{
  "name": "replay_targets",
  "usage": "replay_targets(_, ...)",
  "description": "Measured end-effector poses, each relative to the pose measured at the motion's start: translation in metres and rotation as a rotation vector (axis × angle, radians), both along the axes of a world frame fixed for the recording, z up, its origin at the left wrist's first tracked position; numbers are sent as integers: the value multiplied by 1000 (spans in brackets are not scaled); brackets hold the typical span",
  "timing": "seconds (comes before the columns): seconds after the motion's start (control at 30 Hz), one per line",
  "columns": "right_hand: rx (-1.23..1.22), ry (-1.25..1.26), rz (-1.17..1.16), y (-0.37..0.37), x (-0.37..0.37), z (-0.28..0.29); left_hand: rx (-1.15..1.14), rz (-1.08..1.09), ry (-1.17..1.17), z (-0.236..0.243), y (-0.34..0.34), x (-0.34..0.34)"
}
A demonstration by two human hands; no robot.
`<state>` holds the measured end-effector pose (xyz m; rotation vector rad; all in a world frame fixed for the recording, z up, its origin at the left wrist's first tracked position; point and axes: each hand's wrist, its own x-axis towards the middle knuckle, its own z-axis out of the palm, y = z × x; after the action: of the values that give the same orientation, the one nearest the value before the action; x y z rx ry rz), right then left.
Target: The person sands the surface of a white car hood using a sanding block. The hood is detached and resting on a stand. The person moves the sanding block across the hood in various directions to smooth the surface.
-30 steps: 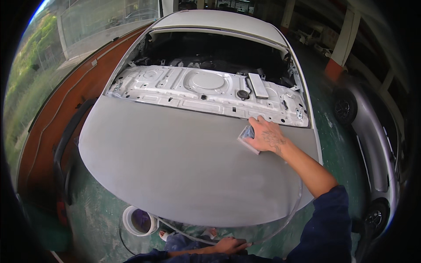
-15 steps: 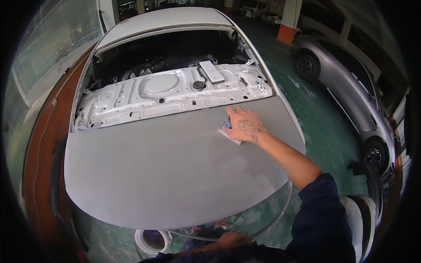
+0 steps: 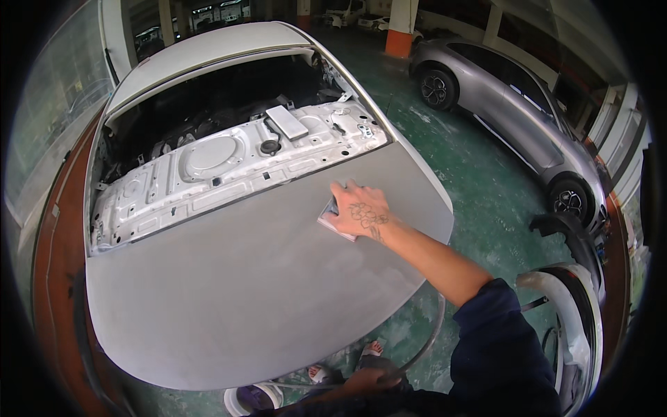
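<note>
While the bare right hand (image 3: pixel 359 210) gripped a pale rectangular pad (image 3: pixel 338 231) against the broad matte-grey car panel (image 3: pixel 208 306), most of that surface (judging by its even dullness) seemed worked, hazy patches (image 3: pixel 338 293) perhaps left; whether the left hand (image 3: pixel 367 380) was closed, I couldn't tell.

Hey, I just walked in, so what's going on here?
A person's right hand has its fingers around a small block, holding it flat on the grey panel of a car with a pale roof. The left hand is low, at a hose; its grip is too dark to make out. A white bucket stands on the floor below the panel's edge, and a silver car is off to the right.
</note>
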<state>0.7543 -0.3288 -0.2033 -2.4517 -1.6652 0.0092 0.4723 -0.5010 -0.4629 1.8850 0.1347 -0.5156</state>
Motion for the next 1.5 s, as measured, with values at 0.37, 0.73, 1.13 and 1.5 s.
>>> replay_targets(0.37,-25,62,78,-30,-15,1,-16,-85,65,29,-3,9)
replay_targets(0.73,5,75,9,-55,-16,-4,-43,2,-103,18,-24,-1)
replay_targets(1.13,28,61,159,-83,-80,-19,-53,-194,13,13,-36,14)
replay_targets(1.5,43,4,-332,-104,67,-20,18,-5,-20,33,-29,10)
